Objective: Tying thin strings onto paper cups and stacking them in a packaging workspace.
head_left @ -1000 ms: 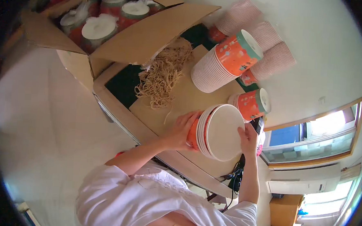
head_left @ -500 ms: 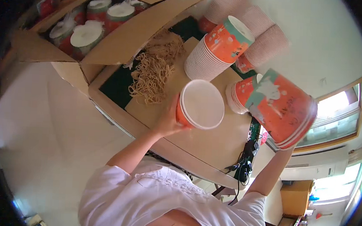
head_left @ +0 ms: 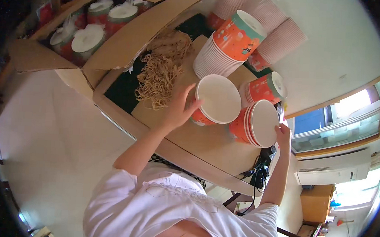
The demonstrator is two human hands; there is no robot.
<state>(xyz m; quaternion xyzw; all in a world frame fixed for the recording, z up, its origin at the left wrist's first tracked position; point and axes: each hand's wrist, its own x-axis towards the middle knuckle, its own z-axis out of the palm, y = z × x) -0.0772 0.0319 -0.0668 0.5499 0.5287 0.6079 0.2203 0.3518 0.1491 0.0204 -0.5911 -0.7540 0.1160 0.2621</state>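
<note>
A large orange paper bucket [head_left: 219,98] faces me with its white inside showing. My left hand [head_left: 183,107] is at its left side, fingers spread against the rim and wall. To its right, a short nested stack of paper buckets [head_left: 239,126] tilts with its open mouth toward me. My right hand [head_left: 284,135] grips that stack by the right edge of its rims; some of the fingers are hidden behind it. Just behind stand a tall stack of paper buckets [head_left: 219,55], topped by an upside-down orange one, and a shorter upside-down stack [head_left: 264,87].
An open cardboard box [head_left: 129,51] at the far left holds wrapped paper buckets. Beside it a heap of tan stringy material [head_left: 160,76] lies on the table [head_left: 193,142]. More bucket stacks [head_left: 284,42] lean along the wall. Black cables [head_left: 260,171] hang at the table's right edge.
My right hand has brought its stack down and left, turning the mouths from facing away to facing me. The left bucket has shifted slightly away and right, and my left hand's fingers have spread.
</note>
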